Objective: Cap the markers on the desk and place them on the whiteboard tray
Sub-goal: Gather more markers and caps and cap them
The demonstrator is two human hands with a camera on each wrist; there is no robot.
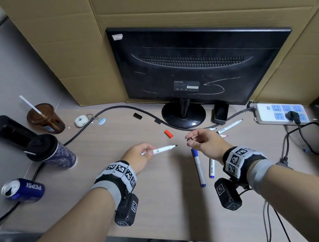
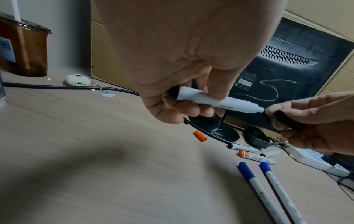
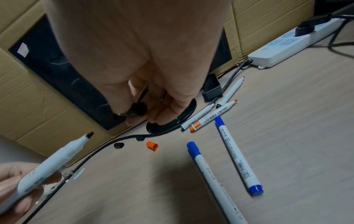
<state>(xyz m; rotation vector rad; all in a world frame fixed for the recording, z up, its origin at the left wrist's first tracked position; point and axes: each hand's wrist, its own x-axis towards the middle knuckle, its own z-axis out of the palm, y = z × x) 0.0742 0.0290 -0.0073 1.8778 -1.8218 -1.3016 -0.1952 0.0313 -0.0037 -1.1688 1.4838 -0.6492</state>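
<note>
My left hand [image 1: 148,152] grips an uncapped white marker [image 1: 164,149] with a black tip pointing right, held just above the desk. A short gap to its right, my right hand [image 1: 190,138] pinches a black cap [image 1: 188,139] between thumb and fingers. In the left wrist view the marker [image 2: 220,103] tip nearly meets the cap [image 2: 287,121]. An orange cap [image 1: 168,134] and a loose black cap [image 1: 137,116] lie on the desk. Two blue-capped markers [image 1: 198,167] lie below my right hand. Uncapped markers [image 1: 230,126] lie beyond it. No whiteboard tray is in view.
The back of a black monitor [image 1: 198,65] stands on its round base [image 1: 184,116] straight ahead. A black cable [image 1: 84,129] crosses the desk. A power strip [image 1: 279,113] lies at right. Two cups [image 1: 46,118] and a Pepsi can [image 1: 23,190] sit at left.
</note>
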